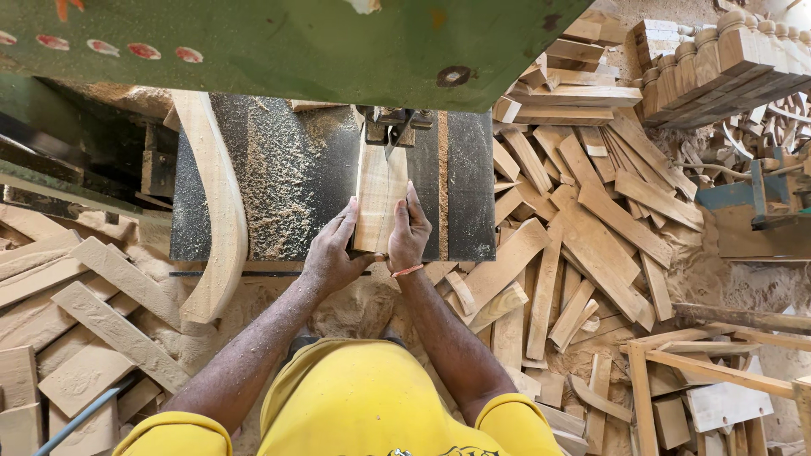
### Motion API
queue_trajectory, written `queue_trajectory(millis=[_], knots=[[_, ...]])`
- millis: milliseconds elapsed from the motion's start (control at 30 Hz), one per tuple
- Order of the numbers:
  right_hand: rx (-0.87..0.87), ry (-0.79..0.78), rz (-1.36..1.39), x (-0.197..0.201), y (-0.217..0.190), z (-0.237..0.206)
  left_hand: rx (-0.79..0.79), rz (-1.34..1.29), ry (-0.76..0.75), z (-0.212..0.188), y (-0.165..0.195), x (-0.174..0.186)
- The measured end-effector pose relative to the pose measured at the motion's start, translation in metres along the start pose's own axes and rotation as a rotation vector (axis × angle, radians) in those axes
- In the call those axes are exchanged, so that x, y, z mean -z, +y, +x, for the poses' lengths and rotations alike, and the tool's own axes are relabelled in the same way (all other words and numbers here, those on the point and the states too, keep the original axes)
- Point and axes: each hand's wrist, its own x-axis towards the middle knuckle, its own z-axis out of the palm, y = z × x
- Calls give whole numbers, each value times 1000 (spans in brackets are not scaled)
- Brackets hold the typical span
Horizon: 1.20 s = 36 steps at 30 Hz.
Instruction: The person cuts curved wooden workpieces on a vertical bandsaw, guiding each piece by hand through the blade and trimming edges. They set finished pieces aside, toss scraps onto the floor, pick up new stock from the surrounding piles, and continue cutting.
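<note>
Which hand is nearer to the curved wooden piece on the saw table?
Left. The left hand is between the curved piece and the held board; the right hand is beyond the board.

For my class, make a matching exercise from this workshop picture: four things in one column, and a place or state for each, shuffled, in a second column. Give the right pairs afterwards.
Things
1. wooden block
2. curved wooden piece
3. offcut pile
4. turned posts

Places or states
A. stacked at the top right corner
B. held between the left hand and right hand at the blade
C. scattered on the floor right of the saw table
D. lying over the table's left edge

Pairs: 1-B, 2-D, 3-C, 4-A
</note>
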Motion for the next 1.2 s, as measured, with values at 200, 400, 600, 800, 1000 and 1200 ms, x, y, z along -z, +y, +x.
queue_trajectory(millis=[200, 400, 600, 800, 1000, 1200], knots=[[1, -19, 5, -2, -4, 4, -7, -4, 4, 4, 1, 1], [4, -26, 59, -3, -2, 8, -11, -3, 16, 6, 2, 2], [-10, -13, 79, -6, -2, 13, 22, -32, 27, 8, 2, 1], [35, -38, 22, -9, -10, 12, -10, -25, 42, 8, -4, -6], [58, -33, -5, -8, -11, 17, -22, -4, 49, 11, -9, -12], [39, -3, 3, -15, -19, 18, -15, -18, 57, 10, -9, -12]])
